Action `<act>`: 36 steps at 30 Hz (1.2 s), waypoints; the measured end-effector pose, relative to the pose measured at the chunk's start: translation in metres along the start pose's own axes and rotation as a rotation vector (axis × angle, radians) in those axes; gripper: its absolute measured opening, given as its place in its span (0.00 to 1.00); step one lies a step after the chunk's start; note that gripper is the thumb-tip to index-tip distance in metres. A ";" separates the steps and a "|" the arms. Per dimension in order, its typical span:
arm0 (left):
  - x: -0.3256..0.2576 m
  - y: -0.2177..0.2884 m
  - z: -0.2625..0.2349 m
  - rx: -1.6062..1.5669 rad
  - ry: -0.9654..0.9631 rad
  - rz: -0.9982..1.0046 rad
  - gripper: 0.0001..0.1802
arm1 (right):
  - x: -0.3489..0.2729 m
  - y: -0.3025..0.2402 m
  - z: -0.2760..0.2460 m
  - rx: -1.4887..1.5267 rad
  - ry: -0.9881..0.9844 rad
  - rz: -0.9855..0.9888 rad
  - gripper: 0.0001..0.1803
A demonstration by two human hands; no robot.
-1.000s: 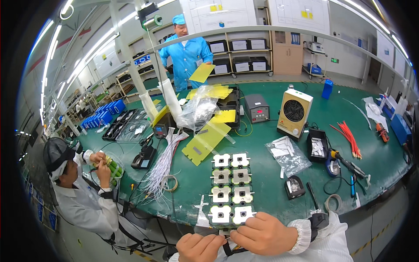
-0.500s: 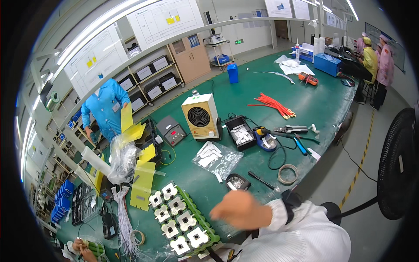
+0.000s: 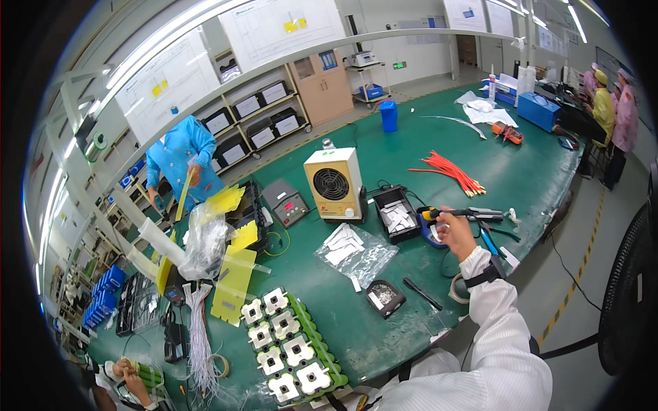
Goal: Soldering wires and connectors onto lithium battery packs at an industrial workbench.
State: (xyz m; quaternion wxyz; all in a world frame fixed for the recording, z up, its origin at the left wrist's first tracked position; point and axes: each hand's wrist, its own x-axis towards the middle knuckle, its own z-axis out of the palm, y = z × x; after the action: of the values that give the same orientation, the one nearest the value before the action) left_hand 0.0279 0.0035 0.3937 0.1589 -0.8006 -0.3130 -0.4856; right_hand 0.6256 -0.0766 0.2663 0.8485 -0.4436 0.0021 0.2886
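My right hand (image 3: 458,234) reaches over the right part of the bench in a white sleeve. Its fingers are curled at the handle of a soldering iron (image 3: 430,214), which lies at its blue stand (image 3: 430,237). The hand partly hides both. Pliers with blue handles (image 3: 489,241) lie just right of the hand. A green battery pack (image 3: 321,342) rests at the near edge, topped with several white square pieces (image 3: 297,350) that have dark centres. My left hand is out of sight.
A fan unit (image 3: 334,181), a black box of white strips (image 3: 397,214), a bag of white pieces (image 3: 356,255), a small black tray (image 3: 385,299) and red tubes (image 3: 452,172) lie on the green bench. A co-worker's hands (image 3: 130,379) hold another pack at lower left; a person in blue (image 3: 181,161) stands across.
My right hand has moved from above the near bench, beside the battery pack, forward and right to the soldering iron. The view has shifted slightly. The person in blue has moved a yellow sheet.
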 end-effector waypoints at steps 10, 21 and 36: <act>-0.002 -0.001 0.006 -0.048 -0.063 -0.057 0.10 | 0.011 0.006 -0.003 -1.057 0.159 -0.604 0.13; -0.016 -0.010 0.002 -0.082 -0.059 -0.108 0.10 | -0.018 0.007 0.001 -1.170 0.241 -0.813 0.15; -0.022 -0.013 0.004 -0.041 -0.094 -0.171 0.12 | -0.006 0.007 -0.003 -1.089 0.264 -0.879 0.12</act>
State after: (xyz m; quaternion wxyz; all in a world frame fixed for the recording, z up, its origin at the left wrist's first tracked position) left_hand 0.0148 0.0081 0.3718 0.0856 -0.7959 -0.3774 -0.4656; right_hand 0.6179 -0.0788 0.2606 0.5368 -0.7956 -0.2185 -0.1764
